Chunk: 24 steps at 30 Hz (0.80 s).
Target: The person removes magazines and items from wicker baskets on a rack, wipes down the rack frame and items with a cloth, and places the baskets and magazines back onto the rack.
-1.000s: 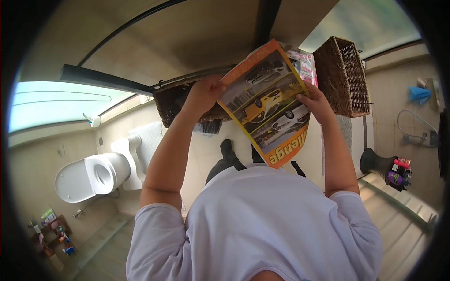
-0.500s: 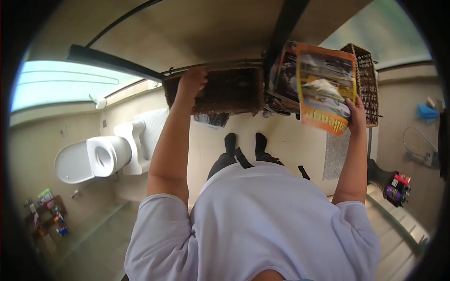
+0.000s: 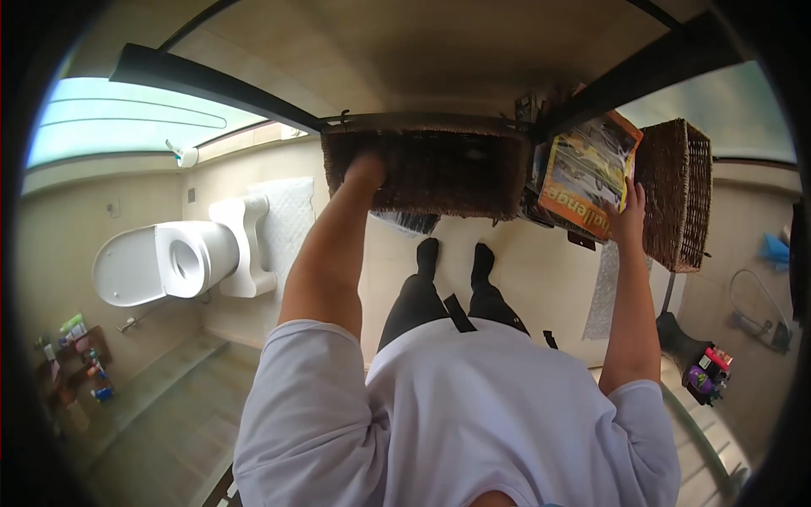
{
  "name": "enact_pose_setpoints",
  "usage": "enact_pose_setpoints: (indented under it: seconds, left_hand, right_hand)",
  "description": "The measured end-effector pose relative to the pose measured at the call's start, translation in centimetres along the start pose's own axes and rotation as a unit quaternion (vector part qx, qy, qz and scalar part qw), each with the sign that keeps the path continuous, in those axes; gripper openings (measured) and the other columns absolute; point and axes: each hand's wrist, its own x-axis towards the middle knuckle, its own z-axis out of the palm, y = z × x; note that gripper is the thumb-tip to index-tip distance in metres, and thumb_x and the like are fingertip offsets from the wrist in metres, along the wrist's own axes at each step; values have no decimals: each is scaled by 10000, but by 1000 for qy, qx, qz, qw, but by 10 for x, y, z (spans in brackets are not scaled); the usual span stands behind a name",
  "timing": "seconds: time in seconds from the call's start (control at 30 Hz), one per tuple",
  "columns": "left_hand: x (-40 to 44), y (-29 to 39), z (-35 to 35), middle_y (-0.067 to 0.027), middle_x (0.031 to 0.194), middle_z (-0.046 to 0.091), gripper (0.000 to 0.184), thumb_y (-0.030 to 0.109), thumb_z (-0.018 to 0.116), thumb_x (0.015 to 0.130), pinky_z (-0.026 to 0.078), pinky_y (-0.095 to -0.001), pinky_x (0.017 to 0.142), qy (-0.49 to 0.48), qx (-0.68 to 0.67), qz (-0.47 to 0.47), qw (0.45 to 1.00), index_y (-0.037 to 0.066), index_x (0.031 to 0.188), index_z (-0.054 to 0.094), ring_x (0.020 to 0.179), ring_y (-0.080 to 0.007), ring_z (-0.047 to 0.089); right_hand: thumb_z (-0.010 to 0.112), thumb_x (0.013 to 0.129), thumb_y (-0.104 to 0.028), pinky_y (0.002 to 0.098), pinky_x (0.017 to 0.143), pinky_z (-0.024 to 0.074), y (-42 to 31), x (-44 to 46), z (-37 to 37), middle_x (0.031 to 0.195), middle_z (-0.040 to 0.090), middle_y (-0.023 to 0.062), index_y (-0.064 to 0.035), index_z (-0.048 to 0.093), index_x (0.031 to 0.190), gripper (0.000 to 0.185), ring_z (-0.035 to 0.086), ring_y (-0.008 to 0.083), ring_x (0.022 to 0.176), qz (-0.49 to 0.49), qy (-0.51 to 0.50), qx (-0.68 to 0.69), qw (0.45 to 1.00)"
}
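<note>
One magazine lies over the stack at two o'clock, release outstanding from our right hand; we cannot tell the left hand's grip at the twelve-o'clock basket.

Left hand, 11 o'clock: motion-blurred, fingertips lost in dark inside of brown woven basket, 12 o'clock; its contents, if any, unreadable. Orange-and-yellow paper magazine, 2 o'clock: small print illegible, covers most of the stack behind. Crinkled dark plastic bundle, 12 o'clock: top hidden by basket. Small coloured bottles, 8 o'clock: labels too tiny.
</note>
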Motion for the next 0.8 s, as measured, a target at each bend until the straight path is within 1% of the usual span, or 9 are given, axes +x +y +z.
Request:
enact_pose_setpoints:
  seconds: [0.13,0.3,0.4,0.43,0.5,0.57,0.67,0.73,0.8]
  left_hand:
    - [18,27,-2,-164,1284,423,413,274,355,897,358,-410,971,66,0,13,998,81,1257,417,1165,-304,437]
    - [39,29,11,-193,1279,415,539,419,450,814,339,-411,983,52,-94,-34,994,111,1255,412,1177,-333,404]
    - [21,52,-9,-191,1263,436,547,407,492,797,354,-424,954,32,-65,-64,995,117,1254,418,1176,-334,409]
    - [5,62,-27,-193,1258,442,549,397,511,790,360,-431,941,23,-49,-77,996,119,1254,419,1176,-334,410]
    - [-46,50,-59,-201,1153,515,485,278,598,757,362,-447,899,76,-298,-4,952,91,1183,460,1126,-352,442]
    - [-89,32,-67,-165,1118,495,315,148,579,758,324,-469,907,342,-152,43,926,81,1055,496,1099,-380,399]
    - [-114,4,-56,-198,1140,414,474,154,658,710,301,-449,918,414,-175,-88,889,-5,1085,416,1093,-376,349]
    - [-113,-5,-52,-166,1116,492,511,187,663,725,355,-396,886,359,-261,-184,877,-1,1145,441,1058,-331,435]
    - [-104,-21,-41,-138,1067,555,472,189,636,751,393,-348,843,190,-433,-185,861,22,1160,470,994,-283,507]
  right_hand:
    - [677,713,-153,427,927,390,-23,-19,-1,1362,292,145,-163,427,1255,598,383,347,1186,-75,86,41,993]
    - [638,713,-42,410,933,384,-67,-57,-1,1305,364,159,-116,494,1177,492,409,350,1152,-129,105,46,985]
    - [638,702,-52,388,925,383,-109,-77,12,1154,502,151,-88,528,1122,435,472,322,1087,-245,-35,196,949]
    - [631,726,-86,387,877,417,-132,-84,7,1121,521,151,-87,533,1103,390,485,325,1066,-212,-72,192,955]
    - [621,745,-113,385,845,436,-151,-86,17,1105,530,163,-77,498,1128,404,501,330,1039,-183,-76,206,958]
    - [616,758,-136,394,817,449,-165,-80,25,1084,538,177,-64,457,1155,434,520,342,1004,-115,-102,232,960]
    - [611,766,-157,423,784,456,-177,-66,29,1051,546,205,-39,391,1188,490,545,372,944,-8,-149,247,958]
    - [602,770,-162,446,766,456,-181,-59,33,1034,548,225,-22,359,1198,512,554,392,913,-7,-146,212,966]
    - [572,782,-150,463,748,452,-185,-56,41,1002,560,233,-23,368,1187,471,551,405,903,-4,-131,206,970]
